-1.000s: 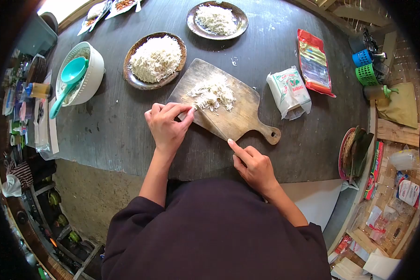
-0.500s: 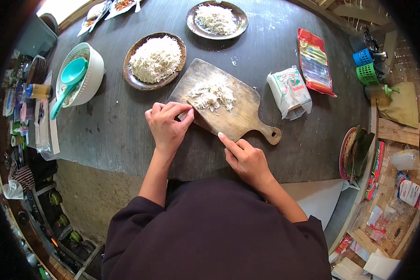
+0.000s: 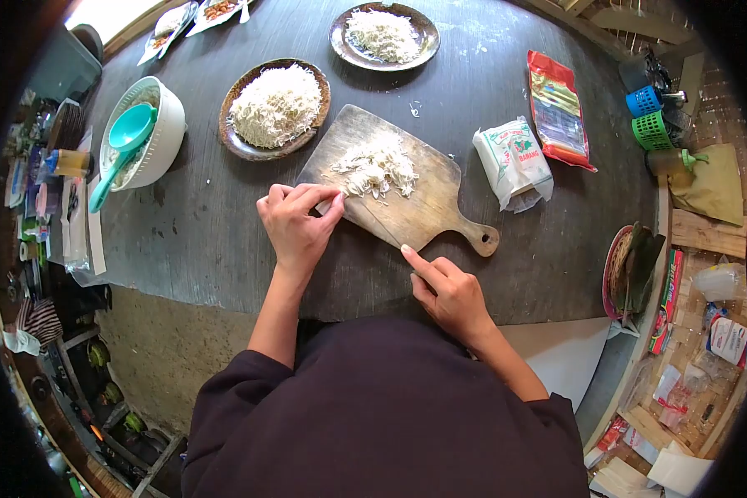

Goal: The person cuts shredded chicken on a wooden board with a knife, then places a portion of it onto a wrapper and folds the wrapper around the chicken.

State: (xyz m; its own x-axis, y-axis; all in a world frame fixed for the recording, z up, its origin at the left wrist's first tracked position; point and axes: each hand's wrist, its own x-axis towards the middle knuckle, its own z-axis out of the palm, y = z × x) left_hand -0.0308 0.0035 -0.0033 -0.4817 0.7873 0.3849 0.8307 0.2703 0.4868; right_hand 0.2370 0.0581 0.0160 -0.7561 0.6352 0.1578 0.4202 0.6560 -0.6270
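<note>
A wooden cutting board [image 3: 427, 212] with a handle lies at an angle in front of me. A loose heap of pale shreds [image 3: 379, 168] sits on it. At the board's near left edge my left hand [image 3: 297, 220] is closed in a pinch, thumb against forefinger, beside the shreds; what it pinches is too small to name. My right hand [image 3: 450, 295] is closed at the near edge, forefinger stretched along a thin knife [image 3: 380, 224]. Its blade shows as a narrow dark line across the board, and its handle is hidden in my palm.
Brown plates [image 3: 231, 133] [image 3: 340, 51] of pale shreds stand beyond the board. A white basket [image 3: 170, 137] with a turquoise ladle [image 3: 131, 129] is left. Right lie a white packet [image 3: 513, 162] and a red packet [image 3: 560, 108]. A round basket [image 3: 614, 274] sits near the right edge.
My right hand has shifted slightly right and away from the left hand, drawing the knife with it. My left hand stays pinched at the board's edge.
</note>
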